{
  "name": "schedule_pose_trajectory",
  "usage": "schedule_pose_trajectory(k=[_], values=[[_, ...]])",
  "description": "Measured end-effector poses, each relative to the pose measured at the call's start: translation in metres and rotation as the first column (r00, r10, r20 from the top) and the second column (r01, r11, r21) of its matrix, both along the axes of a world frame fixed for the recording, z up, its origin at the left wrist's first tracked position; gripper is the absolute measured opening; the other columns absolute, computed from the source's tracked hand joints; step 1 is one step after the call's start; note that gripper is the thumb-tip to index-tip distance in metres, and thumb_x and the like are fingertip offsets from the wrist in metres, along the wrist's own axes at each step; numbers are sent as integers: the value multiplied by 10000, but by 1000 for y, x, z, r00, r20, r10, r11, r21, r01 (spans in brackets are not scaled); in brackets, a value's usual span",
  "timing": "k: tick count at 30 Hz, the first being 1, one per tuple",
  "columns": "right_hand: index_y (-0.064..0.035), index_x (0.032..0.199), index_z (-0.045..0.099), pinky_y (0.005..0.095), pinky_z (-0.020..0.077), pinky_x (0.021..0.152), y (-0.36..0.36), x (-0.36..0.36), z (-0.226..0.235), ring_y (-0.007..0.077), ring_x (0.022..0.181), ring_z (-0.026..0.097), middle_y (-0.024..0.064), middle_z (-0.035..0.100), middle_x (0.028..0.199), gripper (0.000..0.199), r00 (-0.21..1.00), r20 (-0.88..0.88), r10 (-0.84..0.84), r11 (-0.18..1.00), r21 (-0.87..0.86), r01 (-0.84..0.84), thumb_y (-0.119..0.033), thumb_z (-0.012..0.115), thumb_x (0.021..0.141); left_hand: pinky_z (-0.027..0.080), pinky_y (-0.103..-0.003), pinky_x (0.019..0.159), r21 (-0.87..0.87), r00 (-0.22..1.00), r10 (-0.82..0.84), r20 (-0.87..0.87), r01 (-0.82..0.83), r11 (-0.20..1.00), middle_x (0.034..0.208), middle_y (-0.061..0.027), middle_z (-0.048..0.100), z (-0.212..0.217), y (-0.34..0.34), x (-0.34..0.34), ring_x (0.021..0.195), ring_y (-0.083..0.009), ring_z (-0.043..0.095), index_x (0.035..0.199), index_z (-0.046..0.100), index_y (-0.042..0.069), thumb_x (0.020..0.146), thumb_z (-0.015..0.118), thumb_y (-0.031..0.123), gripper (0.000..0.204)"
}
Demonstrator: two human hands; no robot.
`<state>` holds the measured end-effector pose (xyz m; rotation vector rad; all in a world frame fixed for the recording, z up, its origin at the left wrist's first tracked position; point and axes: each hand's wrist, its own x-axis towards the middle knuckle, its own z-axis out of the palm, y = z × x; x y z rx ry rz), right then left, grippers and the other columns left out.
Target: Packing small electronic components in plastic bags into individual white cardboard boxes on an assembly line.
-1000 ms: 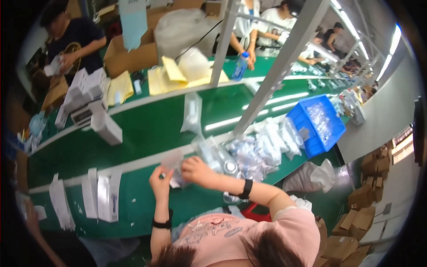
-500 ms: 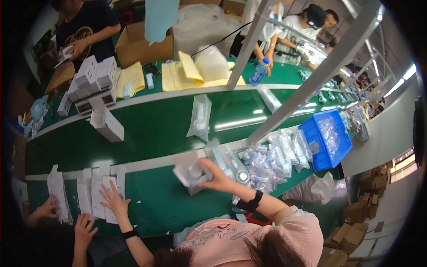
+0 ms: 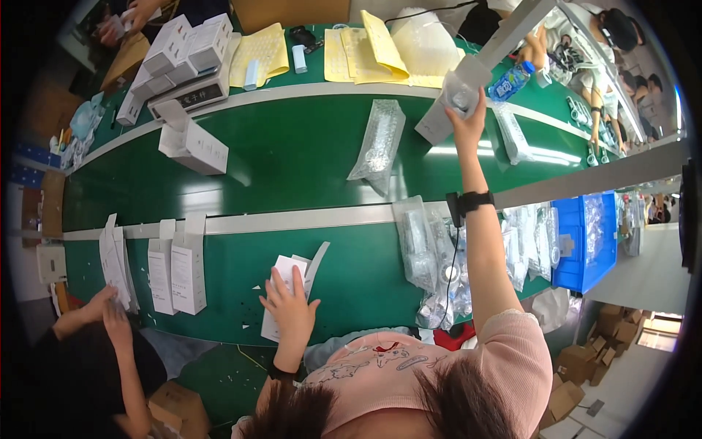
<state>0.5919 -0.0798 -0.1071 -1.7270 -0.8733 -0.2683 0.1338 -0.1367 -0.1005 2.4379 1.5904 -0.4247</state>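
White carton (image 3: pixel 290 263) lies under the left hand (image 3: pixel 291 307).

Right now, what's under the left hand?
Under the left hand lies a white box, a flap jutting out, on the green bench. The part the hand covers can't be seen.

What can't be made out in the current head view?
- Head: most of the white carton's face, covered by the left hand.
- Head: the side of the white box against the right hand.
- Head: some clear bags, behind the right forearm.
- Head: the upper-left co-worker's head, cut off by the top edge.
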Motion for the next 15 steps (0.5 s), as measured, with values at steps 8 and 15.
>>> schedule_pose_trajectory(k=[8, 15], values=[[-46, 1226, 406, 360, 397, 869, 5, -56, 9, 335, 979, 498, 154, 490, 1130, 627, 807, 581, -106, 987, -36, 156, -92, 686, 666, 351, -399, 924, -420, 851, 234, 471, -17, 907, 1225, -185, 399, -39, 59, -44, 1100, -329, 426, 1322, 274, 92, 698, 677, 171, 746], [-40, 1317, 269, 413, 473, 735, 97, -116, -34, 326, 924, 560, 233, 526, 1019, 749, 992, -21, 126, 468, -880, -78, -429, 587, 762, 317, -394, 948, -845, 511, 715, 478, 44, 533, 1267, -179, 373, -53, 54, -42, 1168, -300, 357, 1314, 254, 55, 697, 659, 104, 740]])
